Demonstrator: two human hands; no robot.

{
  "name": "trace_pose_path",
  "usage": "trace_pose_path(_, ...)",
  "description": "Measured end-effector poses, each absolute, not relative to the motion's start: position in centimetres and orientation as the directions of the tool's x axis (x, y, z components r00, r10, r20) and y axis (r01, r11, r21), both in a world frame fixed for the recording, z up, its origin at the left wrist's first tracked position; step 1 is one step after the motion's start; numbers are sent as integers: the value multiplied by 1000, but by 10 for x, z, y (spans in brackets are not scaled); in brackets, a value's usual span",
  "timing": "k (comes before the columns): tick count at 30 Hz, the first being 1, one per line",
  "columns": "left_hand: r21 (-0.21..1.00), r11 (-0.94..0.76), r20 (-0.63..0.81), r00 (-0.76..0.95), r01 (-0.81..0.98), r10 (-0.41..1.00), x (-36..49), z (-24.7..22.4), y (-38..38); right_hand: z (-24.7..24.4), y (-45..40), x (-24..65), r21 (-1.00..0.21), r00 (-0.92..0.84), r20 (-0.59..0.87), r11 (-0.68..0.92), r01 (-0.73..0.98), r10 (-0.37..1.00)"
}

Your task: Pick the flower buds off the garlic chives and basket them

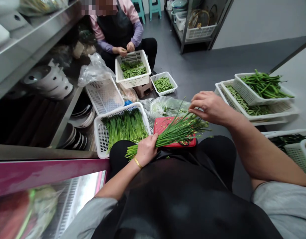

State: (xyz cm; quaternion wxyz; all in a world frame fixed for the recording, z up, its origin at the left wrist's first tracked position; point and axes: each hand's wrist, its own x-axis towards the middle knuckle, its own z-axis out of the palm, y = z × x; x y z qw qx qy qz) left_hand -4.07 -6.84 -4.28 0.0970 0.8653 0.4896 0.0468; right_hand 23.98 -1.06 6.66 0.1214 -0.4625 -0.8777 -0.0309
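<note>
My left hand is closed around a bundle of long green flowering stems, their cut ends showing to its left. At the bundle's budded tips, my right hand has its fingers pinched together; whether a stem is between them is too small to tell. Below the bundle lies a red board or lid with green bits on it and black scissor handles near its front edge. A white basket at the left holds more of the stems.
Across from me sits a person, both hands over a basket of green beans. An empty white basket leans near plastic bags. Stacked vegetable baskets stand at right. Metal shelving runs along the left.
</note>
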Motion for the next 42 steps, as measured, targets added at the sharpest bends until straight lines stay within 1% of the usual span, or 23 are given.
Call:
trace_pose_path(2, 174, -520, -18, 530, 836, 848, -39, -43, -67, 72, -16, 232, -43, -608, 227, 632, 774, 761)
trace_pose_path(3, 158, -531, -14, 539, 833, 842, -38, -43, -67, 73, -17, 226, -32, -656, 186, 672, 740, 732)
trace_pose_path(5, 137, -551, 9, 555, 823, 832, -37, -43, -66, 70, -16, 215, -4, -729, 53, 730, 684, 683)
trace_pose_path(7, 126, -566, 44, 565, 815, 824, -39, -43, -66, 64, -11, 211, 20, -743, -55, 745, 667, 667)
trace_pose_path(8, 123, -572, 63, 569, 811, 820, -41, -43, -66, 62, -9, 213, 29, -735, -71, 738, 675, 675)
trace_pose_path(9, 118, -577, 79, 571, 808, 817, -43, -43, -66, 60, -7, 215, 31, -722, -62, 724, 689, 689)
trace_pose_path(12, 89, -581, 100, 573, 809, 813, -48, -42, -66, 58, -6, 224, -6, -688, 38, 689, 725, 725)
trace_pose_path(14, 66, -584, 94, 578, 809, 811, -48, -41, -66, 57, -8, 225, -35, -705, 83, 709, 704, 705)
trace_pose_path(15, 61, -587, 90, 581, 807, 809, -47, -41, -66, 56, -9, 224, -41, -732, 78, 736, 676, 677)
trace_pose_path(18, 69, -598, 97, 591, 799, 801, -44, -40, -67, 53, -12, 220, -19, -797, 3, 797, 603, 603)
trace_pose_path(20, 74, -604, 107, 596, 793, 796, -44, -40, -67, 51, -13, 222, -4, -797, 2, 797, 604, 604)
trace_pose_path(25, 95, -613, 114, 603, 784, 789, -47, -38, -68, 51, -16, 246, -8, -735, 161, 746, 666, 658)
trace_pose_path(30, 84, -608, 130, 596, 790, 792, -45, -35, -66, 51, -24, 273, -52, -698, 228, 724, 687, 679)
trace_pose_path(32, 72, -605, 126, 594, 793, 794, -43, -34, -66, 54, -31, 278, -68, -630, 324, 681, 729, 706)
trace_pose_path(34, 57, -599, 113, 590, 799, 799, -41, -34, -66, 58, -40, 276, -90, -584, 419, 671, 736, 695)
trace_pose_path(35, 52, -596, 108, 589, 801, 801, -41, -34, -66, 60, -45, 273, -93, -586, 445, 685, 722, 678)
trace_pose_path(37, 54, -595, 106, 588, 802, 802, -40, -33, -66, 61, -51, 263, -78, -633, 434, 727, 682, 641)
trace_pose_path(40, 74, -604, 128, 593, 794, 795, -40, -34, -67, 55, -53, 249, -42, -697, 357, 756, 653, 622)
trace_pose_path(42, 94, -615, 144, 600, 783, 787, -42, -35, -68, 50, -51, 245, -53, -714, 325, 766, 641, 620)
